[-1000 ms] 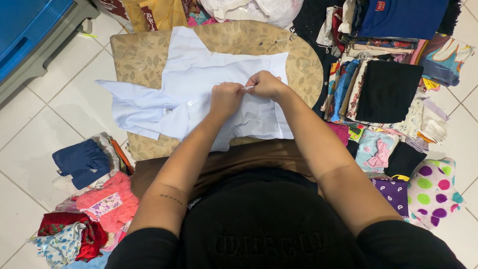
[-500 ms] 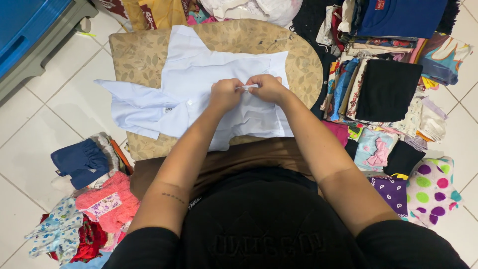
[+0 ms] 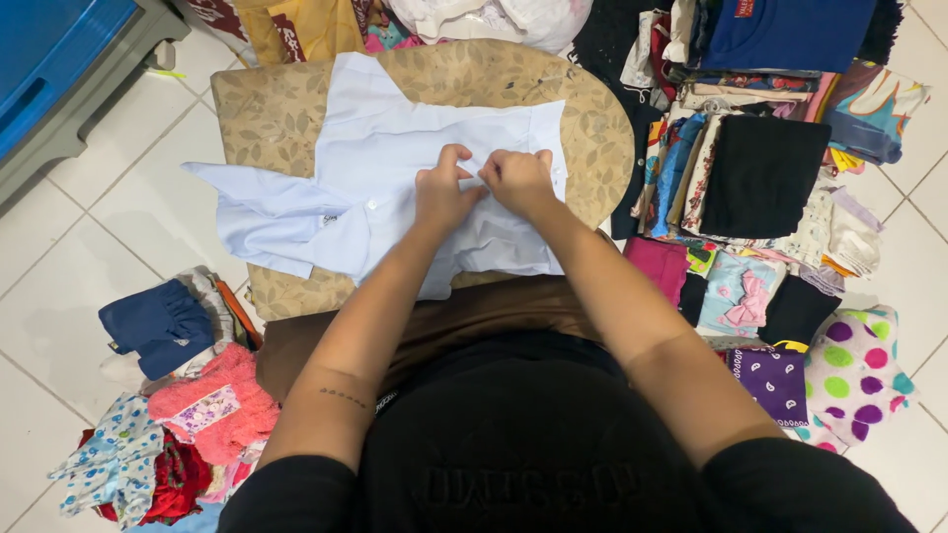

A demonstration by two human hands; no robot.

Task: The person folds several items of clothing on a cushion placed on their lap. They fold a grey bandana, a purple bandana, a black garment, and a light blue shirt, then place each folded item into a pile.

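Both hands, left hand (image 3: pixel 441 194) and right hand (image 3: pixel 516 180), pinch the pale blue shirt (image 3: pixel 395 158) mid-frame; tugging unevenly could wrinkle it or drag it off the padded board (image 3: pixel 276 109).

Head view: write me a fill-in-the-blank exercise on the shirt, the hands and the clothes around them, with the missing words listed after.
1. Both hands, the left hand and the right hand, rest on a pale ____ shirt.
2. The shirt lies spread on a padded board covered in a ____-patterned tan fabric.
3. The folded black garment sits in the pile on the person's ____ side.
4. The fuzzy pink garment lies on the white ____ floor.

Missing words: blue; leaf; right; tiled
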